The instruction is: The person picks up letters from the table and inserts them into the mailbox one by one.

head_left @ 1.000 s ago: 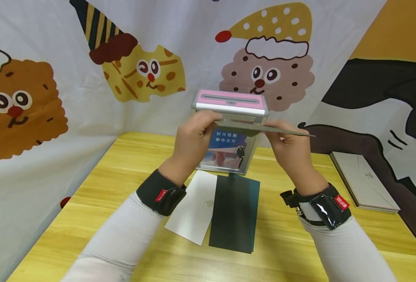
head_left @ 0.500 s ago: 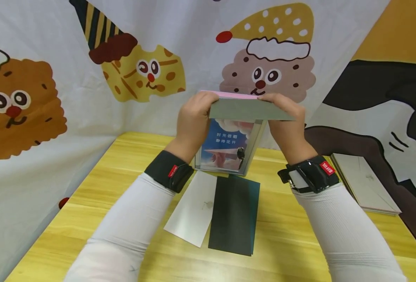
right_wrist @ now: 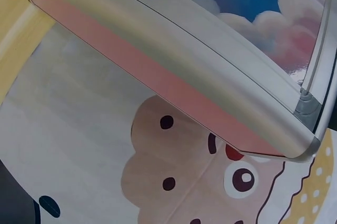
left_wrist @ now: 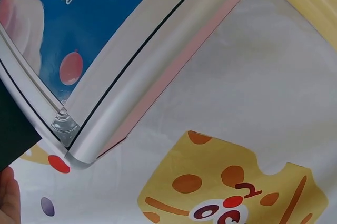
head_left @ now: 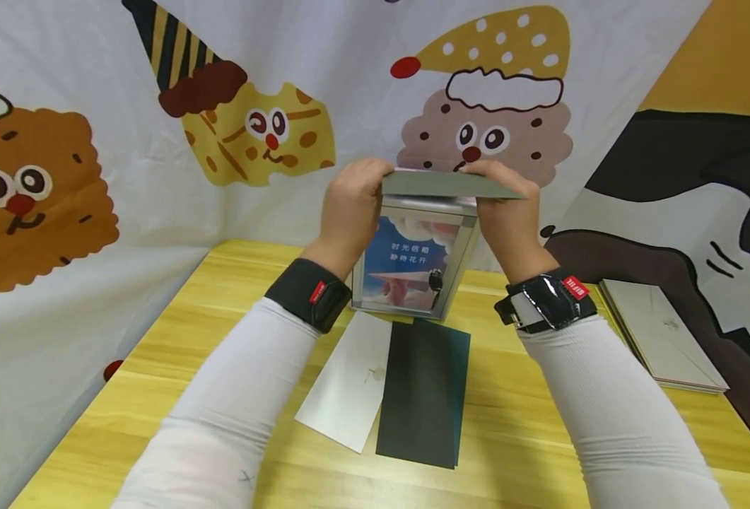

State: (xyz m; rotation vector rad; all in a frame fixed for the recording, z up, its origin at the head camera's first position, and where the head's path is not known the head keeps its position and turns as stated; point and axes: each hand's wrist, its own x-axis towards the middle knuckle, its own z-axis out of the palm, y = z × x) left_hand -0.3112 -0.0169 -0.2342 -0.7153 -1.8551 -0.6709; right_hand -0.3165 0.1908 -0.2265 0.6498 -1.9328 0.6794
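Note:
A grey-green envelope (head_left: 441, 184) is held level in front of the top of a metal-framed letter box (head_left: 406, 261). My left hand (head_left: 351, 212) pinches its left end, while the right hand (head_left: 510, 219) pinches it towards the right end. The envelope hides most of the box's pink top and its slot in the head view. Below the box lie a white envelope (head_left: 347, 385) and a dark green envelope (head_left: 415, 399), the latter overlapping a teal one (head_left: 462, 375). In the left wrist view, the held envelope's dark corner (left_wrist: 13, 129) shows beside fingertips (left_wrist: 9, 197).
A stack of pale envelopes (head_left: 667, 332) lies on the wooden table (head_left: 158, 396) at the right. A small black padlock (head_left: 435, 281) hangs on the box's front. Behind stands a cartoon-printed cloth (head_left: 362, 85).
Both hands have raised the envelope from the box's front up to its top edge, and it has tilted so its broad side shows. The envelopes on the table have stayed put.

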